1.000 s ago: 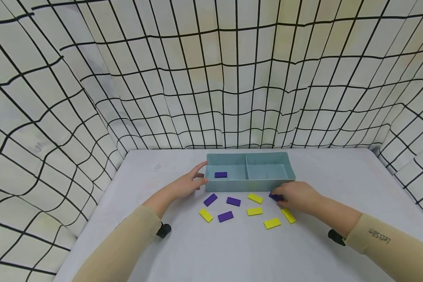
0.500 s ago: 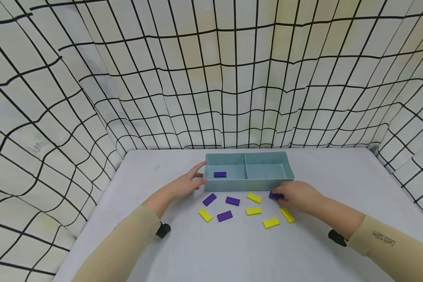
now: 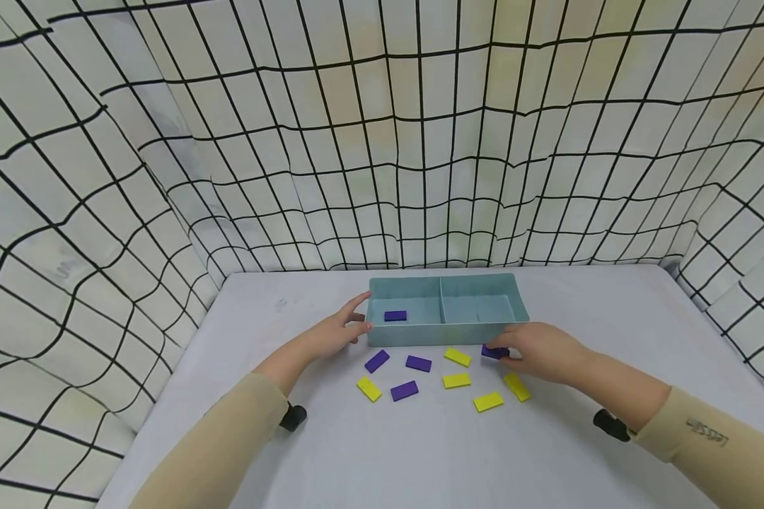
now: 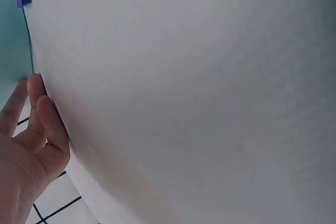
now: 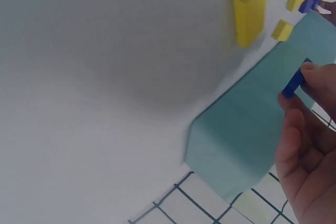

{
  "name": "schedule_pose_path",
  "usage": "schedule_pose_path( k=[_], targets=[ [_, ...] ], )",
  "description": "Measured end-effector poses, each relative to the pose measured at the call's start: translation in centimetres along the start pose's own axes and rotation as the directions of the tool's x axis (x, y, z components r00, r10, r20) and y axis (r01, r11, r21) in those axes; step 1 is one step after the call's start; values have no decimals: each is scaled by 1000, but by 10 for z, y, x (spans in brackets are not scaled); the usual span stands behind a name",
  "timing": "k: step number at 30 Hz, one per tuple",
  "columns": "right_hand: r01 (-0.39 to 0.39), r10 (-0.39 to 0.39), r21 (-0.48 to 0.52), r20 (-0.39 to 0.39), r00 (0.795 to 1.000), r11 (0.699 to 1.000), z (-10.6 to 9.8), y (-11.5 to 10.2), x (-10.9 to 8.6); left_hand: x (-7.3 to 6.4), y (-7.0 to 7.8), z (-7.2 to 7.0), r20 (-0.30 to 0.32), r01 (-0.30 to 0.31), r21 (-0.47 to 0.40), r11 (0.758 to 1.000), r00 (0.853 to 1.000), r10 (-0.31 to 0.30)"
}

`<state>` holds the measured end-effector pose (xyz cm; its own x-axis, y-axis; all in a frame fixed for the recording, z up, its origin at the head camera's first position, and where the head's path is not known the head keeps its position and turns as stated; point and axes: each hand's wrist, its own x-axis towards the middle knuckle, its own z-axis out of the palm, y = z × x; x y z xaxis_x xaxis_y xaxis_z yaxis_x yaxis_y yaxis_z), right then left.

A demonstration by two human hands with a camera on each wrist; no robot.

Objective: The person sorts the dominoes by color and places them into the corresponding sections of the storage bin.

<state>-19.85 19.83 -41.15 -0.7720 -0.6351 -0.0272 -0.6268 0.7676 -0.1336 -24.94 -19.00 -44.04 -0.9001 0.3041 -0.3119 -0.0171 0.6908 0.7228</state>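
Note:
Between thumb and fingertips, my right hand [image 3: 544, 350] pinches a small purple block [image 3: 494, 351] just in front of the box's right half. The right wrist view shows this block [image 5: 294, 84] held beside the box's pale teal wall [image 5: 236, 124]. My left hand [image 3: 334, 334] touches the left end of the two-compartment teal box [image 3: 446, 334], thumb and forefinger spread over its corners. One purple block [image 3: 395, 316] lies in the left compartment; the right compartment holds nothing. In the left wrist view, the left fingers [image 4: 50, 116] are lightly bent at the box.
In front of the box lie loose purple blocks [image 3: 404, 391] and several yellow blocks [image 3: 456, 380]. A yellow block [image 3: 516, 387] sits just below the right hand. The white table [image 3: 382, 452] is bordered by white walls with a black grid net [image 3: 423, 170].
The right hand has lifted the purple block slightly from among the others, and more of the block shows. The left hand stays at the box's end. The whole view shifts a little left.

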Motion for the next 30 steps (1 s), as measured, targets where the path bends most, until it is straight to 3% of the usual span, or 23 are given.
schedule_pose_path(
  k=[18, 30],
  targets=[
    [115, -114, 16, -49, 992, 993, -38, -3, 19, -2, 1, -2, 1, -3, 1, 1000, 1000, 3],
    [92, -91, 27, -25, 996, 995, -48, -5, 52, -2, 2, -2, 10, 9, -8, 1000, 1000, -9]
  ],
)
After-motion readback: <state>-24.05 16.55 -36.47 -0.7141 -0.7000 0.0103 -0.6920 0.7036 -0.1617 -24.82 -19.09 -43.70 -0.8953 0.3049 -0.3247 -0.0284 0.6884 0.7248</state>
